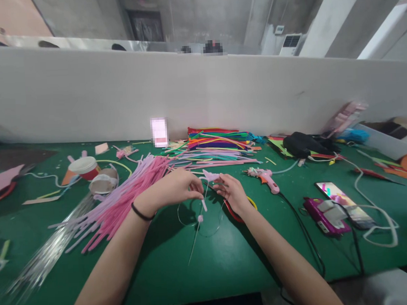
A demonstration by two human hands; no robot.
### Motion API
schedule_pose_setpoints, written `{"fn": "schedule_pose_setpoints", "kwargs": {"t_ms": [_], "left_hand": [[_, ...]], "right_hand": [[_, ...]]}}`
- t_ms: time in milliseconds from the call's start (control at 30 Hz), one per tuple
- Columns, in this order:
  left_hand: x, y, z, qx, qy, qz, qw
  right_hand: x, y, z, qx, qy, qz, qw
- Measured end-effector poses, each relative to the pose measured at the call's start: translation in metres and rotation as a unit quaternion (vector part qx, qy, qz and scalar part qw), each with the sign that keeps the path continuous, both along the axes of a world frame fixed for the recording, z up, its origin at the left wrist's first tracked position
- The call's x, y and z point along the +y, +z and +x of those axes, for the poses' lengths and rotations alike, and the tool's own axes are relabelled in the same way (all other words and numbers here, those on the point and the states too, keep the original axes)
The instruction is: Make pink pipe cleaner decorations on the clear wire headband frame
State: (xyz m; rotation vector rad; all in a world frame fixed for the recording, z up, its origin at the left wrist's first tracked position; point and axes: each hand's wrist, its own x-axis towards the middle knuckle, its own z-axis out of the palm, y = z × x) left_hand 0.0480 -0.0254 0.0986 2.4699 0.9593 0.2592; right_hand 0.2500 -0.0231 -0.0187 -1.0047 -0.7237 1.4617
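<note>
Left hand (188, 186): thumb and forefinger pinched together on one short lilac strip (204, 205), fuzzy, its free end hanging below the fingertips. Right hand (230, 193): fingers curled and part-closed, tips at the right end of one lilac forked piece (210, 176); cannot tell if they grip it. That piece sits between the two hands, at the top of one thin straight stem (194, 244) slanting down toward the wearer. One pale pink ball (200, 219) on the stem, below the fingers. Fine, clear curved strands loop either side, too faint to count.

Under the right hand, partly covered by it: one pair of scissors, red-and-yellow handles (234, 212). Left of the left fingers, behind that forearm: a bundle of fuzzy pink stems (133, 192), too many to count, lilac ones alongside, then shiny silver strands (54, 244). Farther left, one lidded tub (84, 168), red and white.

Beyond both hands: a stacked heap of multicoloured stems (219, 140), against one smooth white partition (200, 93). Right of the right fingers: one pink glue gun (266, 178), black-corded; farther right, one phone (342, 203) beside one purple power strip (324, 216). Green tabletop (230, 278) beneath all.
</note>
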Motion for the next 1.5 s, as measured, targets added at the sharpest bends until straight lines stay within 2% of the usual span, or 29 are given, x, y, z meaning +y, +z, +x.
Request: {"fn": "schedule_pose_setpoints", "kwargs": {"t_ms": [200,333,467,600,767,867,1033,1233,1367,1500], "left_hand": [[0.012,-0.021,0.002,0.121,0.061,0.161,0.978],[0.016,-0.031,0.001,0.156,0.083,0.247,0.953],[0.019,-0.033,0.002,0.157,0.091,0.316,0.931],[0.023,-0.031,0.001,0.16,0.101,0.346,0.919],[0.028,-0.035,0.0,0.179,0.154,0.321,0.917],[0.028,-0.039,0.002,0.19,0.214,0.298,0.91],[0.025,-0.037,0.006,0.126,0.293,0.231,0.919],[0.022,-0.029,0.01,0.033,0.299,0.183,0.936],[0.022,-0.03,0.012,-0.067,0.276,0.146,0.947],[0.023,-0.037,0.015,-0.188,0.273,0.037,0.943]], "right_hand": [[0.002,0.001,0.004,0.015,-0.015,-0.016,1.0],[0.002,0.003,0.005,0.022,-0.015,-0.012,1.0],[0.001,0.005,0.005,0.018,-0.013,-0.006,1.0],[0.0,0.007,0.007,0.018,-0.001,-0.003,1.0],[-0.001,0.006,0.007,0.012,0.031,0.016,0.999],[-0.001,0.004,0.004,-0.007,0.051,0.04,0.998],[-0.003,0.0,-0.001,-0.072,0.092,0.087,0.989],[-0.006,-0.004,-0.005,-0.117,0.126,0.122,0.978],[-0.008,-0.004,-0.007,-0.127,0.138,0.125,0.974],[-0.01,-0.001,-0.009,-0.126,0.141,0.121,0.974]]}}
